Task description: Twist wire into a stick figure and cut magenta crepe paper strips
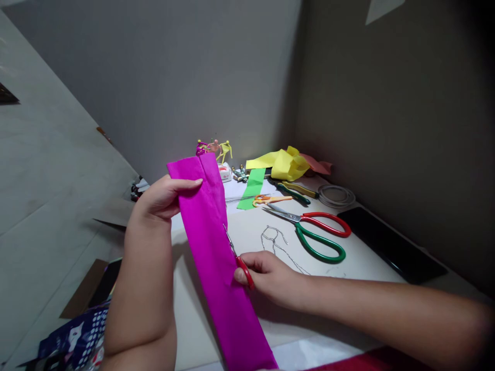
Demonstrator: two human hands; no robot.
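Note:
A long magenta strip of crepe paper (209, 247) slants from the upper middle down to the bottom edge. Near its top end my left hand (164, 196) grips it, thumb on the front and the other fingers hidden behind. My right hand (266, 273) holds small red-handled scissors (244, 270), whose blades lie along the strip's right edge. Whether the blades have cut into the paper I cannot tell. Beyond my right hand, a twisted wire figure (274, 238) rests on the table (240, 232).
Large scissors (320, 237) with red and green handles lie to the right, beside a black phone (390, 245). Farther back are orange scissors (270, 200), pliers (296, 191), a wire coil (336, 196), a green strip (253, 185), yellow crepe paper (288, 164) and small coloured wire figures (224, 150).

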